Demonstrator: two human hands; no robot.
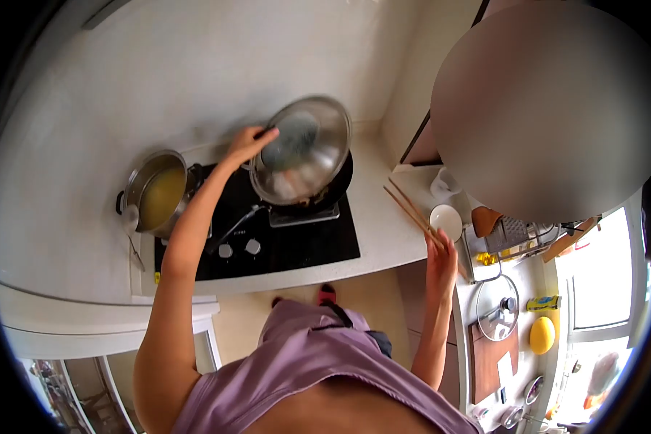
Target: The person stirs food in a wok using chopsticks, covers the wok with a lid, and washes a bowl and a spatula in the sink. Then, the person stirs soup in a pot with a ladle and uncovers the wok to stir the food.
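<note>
Lid (301,150): tilted over our pan (344,179), perhaps touching its rim.
Left hand (249,143): we pinch the handle (266,133), fingers curled.
Right hand (443,257): our fingers close round chopsticks (412,211), tips apart.
Stove (286,252): under the pan.
Pot (168,154): on our left, yellowish liquid (160,199) inside.

The lid (301,150) is silver, the chopsticks (412,210) are brown, the stove (296,247) is black, the clothing (296,369) at six o'clock is purple.

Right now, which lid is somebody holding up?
The tilted lid over the pan, in the left hand. The clear lid with the black knob isn't held.
</note>
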